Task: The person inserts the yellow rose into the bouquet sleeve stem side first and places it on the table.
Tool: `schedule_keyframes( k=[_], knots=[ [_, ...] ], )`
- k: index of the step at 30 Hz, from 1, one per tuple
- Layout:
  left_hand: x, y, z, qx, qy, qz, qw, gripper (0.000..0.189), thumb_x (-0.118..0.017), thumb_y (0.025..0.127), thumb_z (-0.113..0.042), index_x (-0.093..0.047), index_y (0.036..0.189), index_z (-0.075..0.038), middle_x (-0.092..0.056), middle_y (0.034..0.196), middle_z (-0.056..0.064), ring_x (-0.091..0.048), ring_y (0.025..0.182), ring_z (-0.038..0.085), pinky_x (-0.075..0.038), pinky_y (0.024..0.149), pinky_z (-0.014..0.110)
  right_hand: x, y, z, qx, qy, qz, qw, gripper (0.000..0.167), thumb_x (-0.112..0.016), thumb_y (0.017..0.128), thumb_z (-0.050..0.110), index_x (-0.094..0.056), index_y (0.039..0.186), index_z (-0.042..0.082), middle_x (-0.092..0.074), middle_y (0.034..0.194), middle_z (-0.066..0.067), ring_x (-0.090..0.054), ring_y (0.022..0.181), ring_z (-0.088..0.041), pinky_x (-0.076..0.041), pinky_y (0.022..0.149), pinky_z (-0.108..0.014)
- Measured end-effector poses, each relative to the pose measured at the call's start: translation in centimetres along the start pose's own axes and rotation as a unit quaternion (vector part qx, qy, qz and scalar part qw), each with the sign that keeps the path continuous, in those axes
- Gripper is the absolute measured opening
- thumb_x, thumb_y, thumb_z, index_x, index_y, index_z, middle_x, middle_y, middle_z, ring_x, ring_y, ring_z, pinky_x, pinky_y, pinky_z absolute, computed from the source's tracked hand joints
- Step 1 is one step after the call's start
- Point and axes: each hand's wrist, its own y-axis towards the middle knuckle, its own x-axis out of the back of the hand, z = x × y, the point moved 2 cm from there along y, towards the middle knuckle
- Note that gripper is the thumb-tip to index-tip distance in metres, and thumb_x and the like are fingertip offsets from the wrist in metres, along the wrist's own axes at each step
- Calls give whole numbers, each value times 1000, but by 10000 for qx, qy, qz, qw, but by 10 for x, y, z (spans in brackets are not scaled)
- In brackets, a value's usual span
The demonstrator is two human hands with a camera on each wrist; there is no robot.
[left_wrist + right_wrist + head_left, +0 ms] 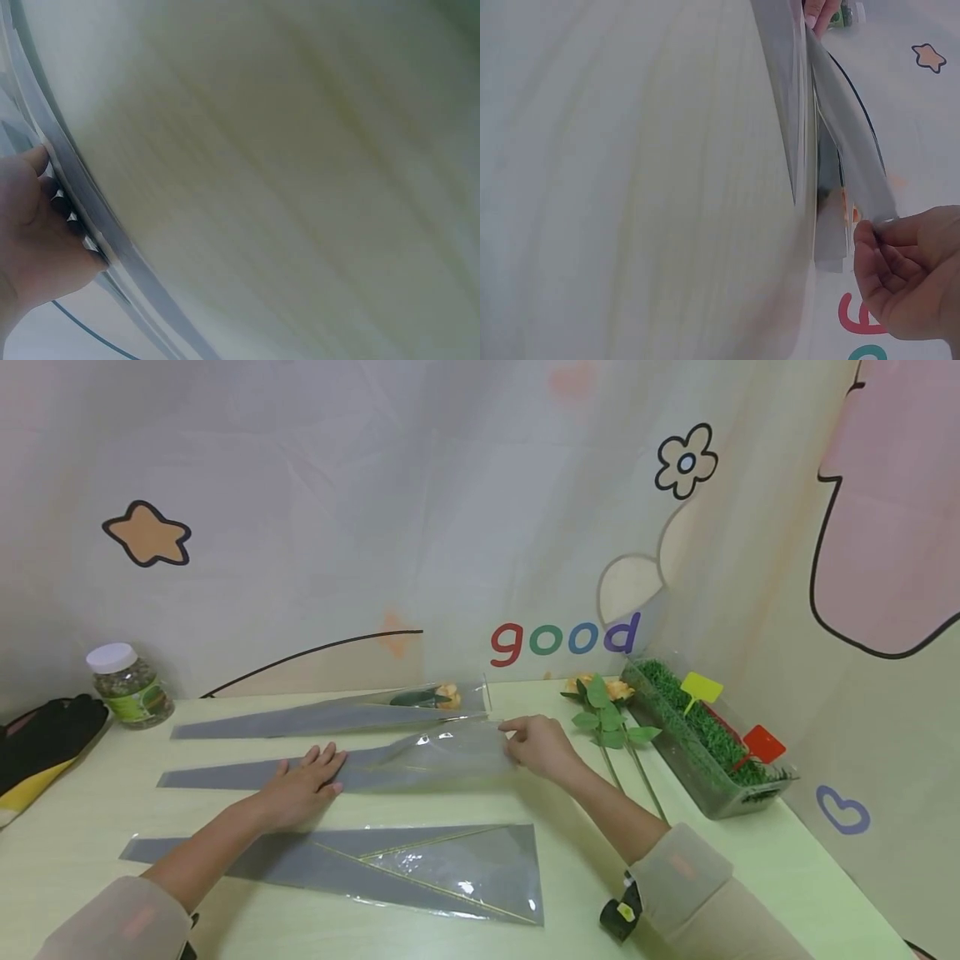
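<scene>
Across the middle of the table lies a tapered clear-and-grey flower sleeve [442, 758]. My left hand [303, 787] rests on its narrower part, fingers extended. At the wide right end, my right hand [546, 748] pinches the edge between thumb and finger; the right wrist view shows this sleeve [855, 139] lifted and bowed there. Behind it, a second flower sleeve [262, 720] holds an orange rose [447, 697]. Nearest me, a third flower sleeve [390, 864] with gold lines lies flat. More orange roses [609, 718] with green leaves lie beyond my right hand.
A clear trough of artificial grass [701, 735] with yellow and red tags stands at the right. At the left are a white-lidded jar [131, 689] and a black and yellow cloth item [48, 752]. A printed curtain [337, 527] hangs behind the table.
</scene>
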Motion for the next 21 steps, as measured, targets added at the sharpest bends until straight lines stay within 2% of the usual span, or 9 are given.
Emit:
schedule_keyframes(
  k=[6, 10, 15, 21],
  knots=[
    [-1, 0, 0, 2, -16, -16, 10000, 56, -40, 100, -27, -23, 144, 3, -12, 149, 25, -5, 134, 45, 0, 98, 69, -1, -2, 4, 191, -5, -360, 9992, 31, -60, 88, 7, -63, 118, 2, -62, 67, -1, -46, 50, -11, -35, 44, -23],
    [-1, -1, -1, 23, -13, -16, 10000, 56, -40, 100, -26, -23, 144, 2, -12, 149, 24, -5, 135, 44, 1, 98, 68, -1, -3, 6, 207, 263, -687, 9971, 35, -62, 87, 7, -55, 121, 3, -64, 69, -2, -51, 55, -13, -40, 48, -25],
    [1, -2, -3, -13, -123, 10, 9999, 57, -41, 100, -26, -22, 144, 4, -11, 149, 25, -5, 135, 45, 1, 98, 69, -1, -3, 7, 174, 481, -912, 9945, 22, -64, 87, 9, -52, 106, 5, -63, 65, -2, -49, 54, -13, -37, 47, -25],
    [2, -3, -4, -32, -144, 16, 9999, 57, -41, 100, -27, -23, 144, 4, -12, 148, 25, -5, 134, 45, 1, 98, 69, -1, -3, 7, 261, 461, -964, 9939, 8, -64, 87, 8, -61, 95, 7, -55, 55, 0, -45, 49, -13, -34, 44, -24]
  ],
)
